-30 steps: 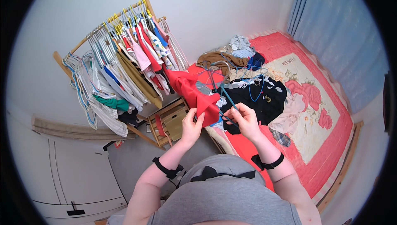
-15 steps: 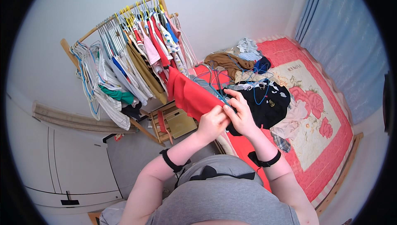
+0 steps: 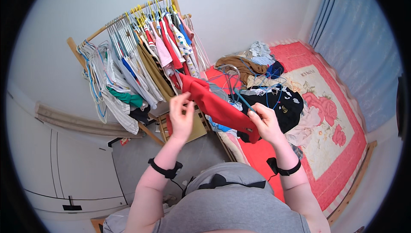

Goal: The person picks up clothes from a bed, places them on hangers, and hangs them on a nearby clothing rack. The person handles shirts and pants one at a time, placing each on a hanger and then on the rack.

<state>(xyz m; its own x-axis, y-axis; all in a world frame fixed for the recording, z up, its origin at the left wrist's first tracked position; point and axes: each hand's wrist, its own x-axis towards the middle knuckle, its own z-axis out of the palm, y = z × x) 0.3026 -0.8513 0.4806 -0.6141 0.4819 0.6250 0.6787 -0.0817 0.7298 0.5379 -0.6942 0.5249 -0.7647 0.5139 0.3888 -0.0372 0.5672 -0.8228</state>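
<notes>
A red garment [image 3: 218, 106] is held up between the two hands, in front of the rack [image 3: 128, 62] and above the bed's [image 3: 325, 117] near edge. It is stretched slantwise, its upper end by the left hand [image 3: 182, 117] and its lower, dark-edged end at the right hand [image 3: 265, 124].

The left hand is raised, with the fingers [image 3: 177, 102] bent and drawn together at the tips; the garment's upper corner is seen just beside them, but whether it is pinched there cannot be told. The right hand is closed around a teal hanger [image 3: 244, 100], and the garment's lower end is pressed under the same fingers. The hanger's hook is seen rising above the garment.

A black band is worn on each wrist. Behind the hands, shirts in red, pink, white and brown are hung close together on the wooden rack. On the bed, a heap of clothes [image 3: 274, 100] with loose hangers is spread over a red flowered quilt, a black piece lying just beyond the right hand.
</notes>
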